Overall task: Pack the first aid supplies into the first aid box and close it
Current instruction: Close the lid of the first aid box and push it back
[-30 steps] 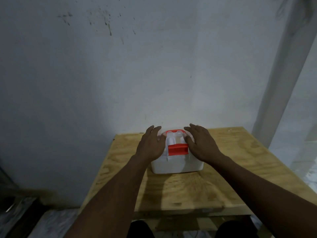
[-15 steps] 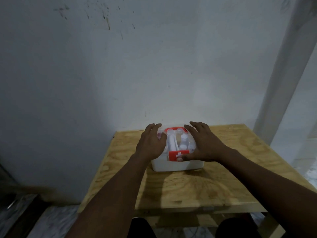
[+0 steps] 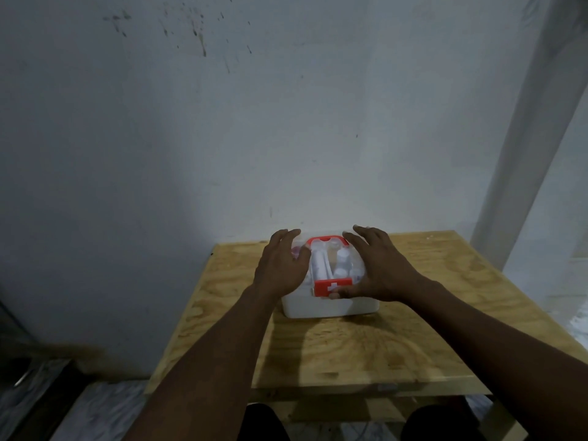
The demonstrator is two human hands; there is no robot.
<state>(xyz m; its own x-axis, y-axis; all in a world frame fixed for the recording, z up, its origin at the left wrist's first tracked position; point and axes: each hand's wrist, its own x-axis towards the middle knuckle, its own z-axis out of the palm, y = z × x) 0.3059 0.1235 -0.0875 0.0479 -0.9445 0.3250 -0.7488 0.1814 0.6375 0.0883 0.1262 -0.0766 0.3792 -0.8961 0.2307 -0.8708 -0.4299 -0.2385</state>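
The first aid box (image 3: pixel 331 305) stands on the counter (image 3: pixel 350 351) toward its 12 o'clock edge, near the wall (image 3: pixel 286 154). The left hand (image 3: pixel 280 265) lies on the clear lid (image 3: pixel 329 265) at the box's 9 o'clock side, fingers loosely straight, gripping nothing. The right hand (image 3: pixel 378 270) spreads over the 3 o'clock side, its thumb touching the red latch (image 3: pixel 332 285) at 6 o'clock. White bottles (image 3: pixel 342 257) show through the lid.

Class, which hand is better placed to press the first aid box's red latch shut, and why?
Right: the right hand has its thumb at the red latch; the left hand rests on the clear lid, off to the side.
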